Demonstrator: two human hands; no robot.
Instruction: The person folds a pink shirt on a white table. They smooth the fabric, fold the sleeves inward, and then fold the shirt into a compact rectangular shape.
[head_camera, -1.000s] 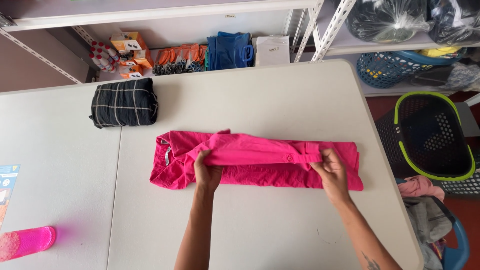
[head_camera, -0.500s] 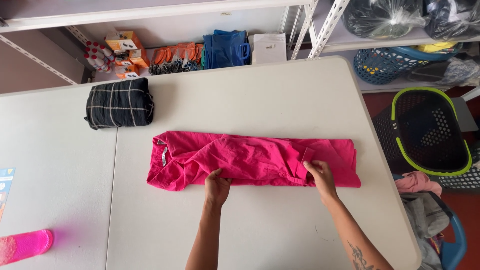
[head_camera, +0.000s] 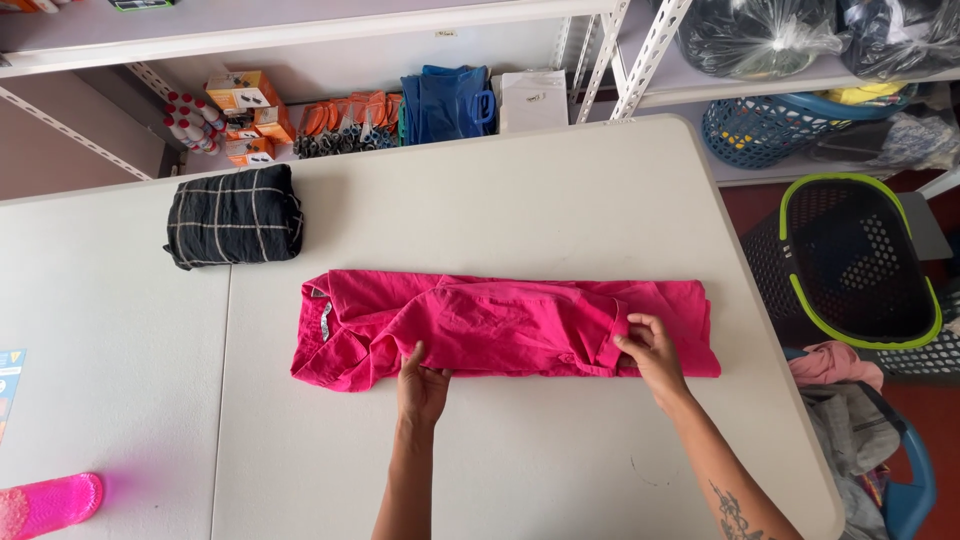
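Both hands (left (head_camera: 422, 385), right (head_camera: 652, 352)) press the folded pink shirt (head_camera: 500, 320) flat.

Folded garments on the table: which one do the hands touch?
The pink shirt, a long strip at the table's middle; left hand and right hand press its near edge. The black checked garment lies apart, untouched.

Left hand (head_camera: 422, 385) and right hand (head_camera: 652, 352) are pressing the near edge of a folded pink shirt (head_camera: 500, 322) lying on the surface (head_camera: 520, 210).
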